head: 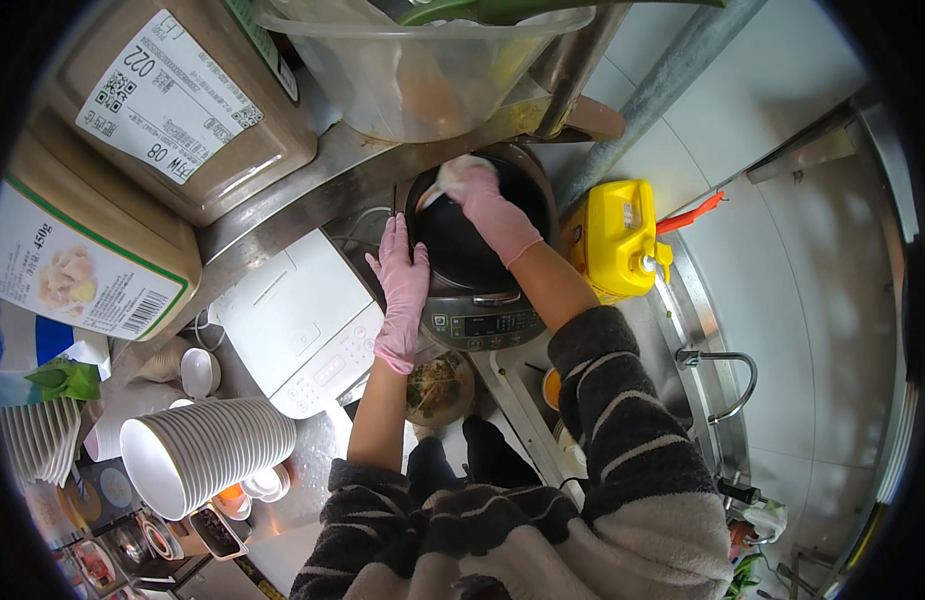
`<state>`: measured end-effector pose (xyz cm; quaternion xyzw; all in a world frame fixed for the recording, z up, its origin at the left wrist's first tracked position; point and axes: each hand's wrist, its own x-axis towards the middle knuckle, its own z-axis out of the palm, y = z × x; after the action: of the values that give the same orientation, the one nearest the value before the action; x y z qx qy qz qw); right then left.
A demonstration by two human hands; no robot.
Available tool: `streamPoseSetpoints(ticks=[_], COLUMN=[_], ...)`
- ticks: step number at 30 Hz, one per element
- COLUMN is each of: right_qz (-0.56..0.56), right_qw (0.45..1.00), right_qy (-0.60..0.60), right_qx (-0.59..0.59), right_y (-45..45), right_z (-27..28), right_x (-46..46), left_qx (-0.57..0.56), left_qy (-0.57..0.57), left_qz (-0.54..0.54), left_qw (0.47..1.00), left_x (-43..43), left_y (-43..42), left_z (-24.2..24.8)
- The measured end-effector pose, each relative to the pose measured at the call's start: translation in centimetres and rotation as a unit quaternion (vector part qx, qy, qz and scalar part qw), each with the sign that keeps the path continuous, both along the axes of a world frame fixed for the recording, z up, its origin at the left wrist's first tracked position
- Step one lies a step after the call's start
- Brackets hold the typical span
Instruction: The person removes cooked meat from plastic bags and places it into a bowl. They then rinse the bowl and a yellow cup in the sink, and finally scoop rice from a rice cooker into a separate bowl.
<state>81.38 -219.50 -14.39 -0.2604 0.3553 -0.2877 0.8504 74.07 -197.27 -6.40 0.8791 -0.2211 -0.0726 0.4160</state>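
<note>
My right hand (492,210), in a pink glove, reaches into the dark inner pot (451,244) of an electric rice cooker (486,324). Its fingers are closed on a whitish cloth (464,169), pressed against the pot's far wall. My left hand (402,281), gloved the same way, lies flat along the cooker's left rim with the thumb apart, holding nothing. The control panel with its buttons faces me. Left of my left hand stands a white appliance (301,315) with a touch panel. My right glove hides part of the pot's interior.
A metal shelf (282,199) with large jars (192,97) and a translucent tub (425,82) overhangs the cooker. Right are a yellow jug (620,240) and a sink faucet (732,382). Stacked white bowls (207,450) lie left; a food-filled bag or container (440,386) sits below.
</note>
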Motion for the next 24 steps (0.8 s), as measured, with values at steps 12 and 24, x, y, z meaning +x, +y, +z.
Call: streamPoseSetpoints(ticks=[12,24], right_qz=[0.462,0.379], right_qw=[0.796,-0.153], right_qy=[0.256,0.259], right_qx=[-0.295,-0.875], right_y=[7.4,-2.3], right_z=[7.2,13.1], right_x=[-6.7,-7.8], left_qx=[-0.012,-0.037], left_qy=[0.007,0.009], left_qz=[-0.001,0.000], left_qw=[1.000,0.999], left_x=[0.2,-0.1], left_y=[0.0,0.1], left_z=[-0.3,0.1])
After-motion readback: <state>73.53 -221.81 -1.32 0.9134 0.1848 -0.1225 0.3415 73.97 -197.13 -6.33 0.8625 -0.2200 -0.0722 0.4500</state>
